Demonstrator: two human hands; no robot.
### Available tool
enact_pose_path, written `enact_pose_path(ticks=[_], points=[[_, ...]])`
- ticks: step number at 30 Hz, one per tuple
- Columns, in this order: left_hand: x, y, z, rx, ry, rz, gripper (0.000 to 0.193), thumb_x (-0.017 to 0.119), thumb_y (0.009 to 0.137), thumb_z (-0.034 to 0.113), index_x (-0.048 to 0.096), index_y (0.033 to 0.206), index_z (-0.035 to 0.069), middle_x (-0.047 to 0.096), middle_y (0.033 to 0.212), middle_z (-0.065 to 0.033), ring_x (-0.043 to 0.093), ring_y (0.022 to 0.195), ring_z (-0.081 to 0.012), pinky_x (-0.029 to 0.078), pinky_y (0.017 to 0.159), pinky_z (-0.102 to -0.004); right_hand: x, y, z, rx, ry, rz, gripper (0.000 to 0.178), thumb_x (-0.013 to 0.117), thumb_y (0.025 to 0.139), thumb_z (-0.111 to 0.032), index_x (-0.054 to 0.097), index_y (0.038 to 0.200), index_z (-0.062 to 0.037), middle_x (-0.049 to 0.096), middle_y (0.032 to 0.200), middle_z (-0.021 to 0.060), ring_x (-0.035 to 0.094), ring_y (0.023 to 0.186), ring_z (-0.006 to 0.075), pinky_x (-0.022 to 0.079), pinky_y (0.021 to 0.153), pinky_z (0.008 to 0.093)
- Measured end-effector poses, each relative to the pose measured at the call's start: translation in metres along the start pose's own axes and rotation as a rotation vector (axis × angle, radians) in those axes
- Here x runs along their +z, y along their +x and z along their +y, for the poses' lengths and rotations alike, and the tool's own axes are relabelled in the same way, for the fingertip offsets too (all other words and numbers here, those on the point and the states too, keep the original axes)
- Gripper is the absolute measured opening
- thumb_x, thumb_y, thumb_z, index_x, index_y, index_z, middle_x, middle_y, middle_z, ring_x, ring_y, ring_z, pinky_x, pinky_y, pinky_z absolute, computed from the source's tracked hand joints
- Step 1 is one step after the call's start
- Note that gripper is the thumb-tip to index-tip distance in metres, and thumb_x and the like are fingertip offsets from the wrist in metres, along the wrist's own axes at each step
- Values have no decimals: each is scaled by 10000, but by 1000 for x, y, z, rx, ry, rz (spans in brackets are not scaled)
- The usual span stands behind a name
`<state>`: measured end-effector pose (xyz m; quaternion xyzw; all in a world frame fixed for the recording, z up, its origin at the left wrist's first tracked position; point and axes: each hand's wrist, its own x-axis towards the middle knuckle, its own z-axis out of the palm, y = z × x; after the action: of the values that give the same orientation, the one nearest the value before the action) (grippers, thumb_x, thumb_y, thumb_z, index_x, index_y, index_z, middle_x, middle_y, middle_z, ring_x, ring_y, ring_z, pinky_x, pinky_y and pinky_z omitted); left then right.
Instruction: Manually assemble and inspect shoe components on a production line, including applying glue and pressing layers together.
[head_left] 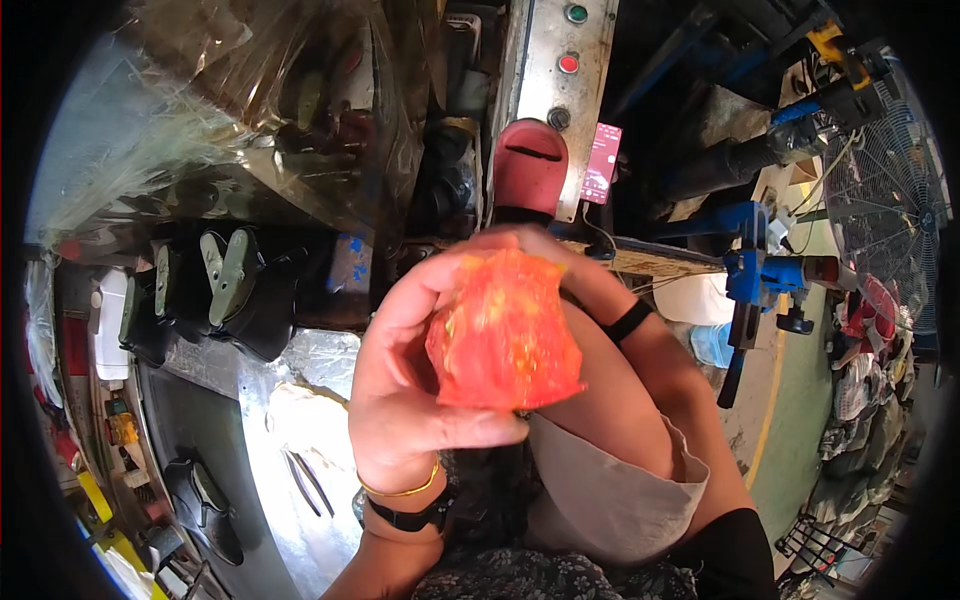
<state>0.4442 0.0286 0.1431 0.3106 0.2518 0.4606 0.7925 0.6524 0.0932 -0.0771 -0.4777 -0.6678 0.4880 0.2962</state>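
My left hand point(395, 385) holds a bitten-looking piece of red fruit, like a tomato point(505, 330), its wet red and yellow flesh facing up. The thumb and fingers curve round its left side; motion smears it a little. A gold bangle and a dark watch circle that wrist. Behind the fruit lies my right hand point(550, 245), at the end of a forearm with a black wristband, close to my raised bare leg point(610, 400). The fruit and left hand hide most of its fingers. Beyond it shows a pink shoe point(530, 165) over a dark sock.
A metal control panel point(550, 60) with green and red buttons stands ahead, with a lit pink screen point(602, 165) beside it. Blue clamps point(750, 275) and a fan point(885, 190) are at right. Black shoes point(260, 300) and a long-handled tool point(310, 485) lie at left.
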Motion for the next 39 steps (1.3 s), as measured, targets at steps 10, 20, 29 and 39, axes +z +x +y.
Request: enact_pose_path(ticks=[10, 20, 29, 39], points=[[5, -13, -2, -9, -32, -423, 1021, 919, 531, 22, 377, 1393, -47, 479, 1361, -143, 494, 1252, -219, 387, 1047, -343, 6, -12, 6, 1, 67, 242, 236, 637, 900, -107, 658, 1119, -22, 694, 913, 118, 660, 798, 161, 518, 726, 291], [24, -18, -12, -42, -262, -194, 873, 848, 646, 172, 348, 1304, -109, 442, 1248, -399, 616, 982, -517, 548, 815, -587, -70, -82, 63, 325, -267, 875, 207, 596, 940, -119, 672, 1098, -8, 690, 943, 60, 620, 802, 115, 498, 713, 260], [20, -32, 4, 71, 42, -397, 493, 685, 865, 162, 385, 1236, 34, 421, 1224, -428, 636, 881, -539, 596, 690, -553, -6, -45, -21, 64, 356, 141, 256, 633, 909, -131, 651, 1130, -4, 667, 973, 45, 600, 904, 106, 485, 828, 270], [26, -33, -21, 304, 0, -411, 528, 711, 877, 285, 495, 1181, -89, 553, 1178, -337, 667, 952, -357, 577, 788, -383, 0, -43, -10, 130, 384, 142, 261, 626, 924, -127, 649, 1157, -11, 680, 1015, 65, 599, 946, 118, 473, 870, 277]])
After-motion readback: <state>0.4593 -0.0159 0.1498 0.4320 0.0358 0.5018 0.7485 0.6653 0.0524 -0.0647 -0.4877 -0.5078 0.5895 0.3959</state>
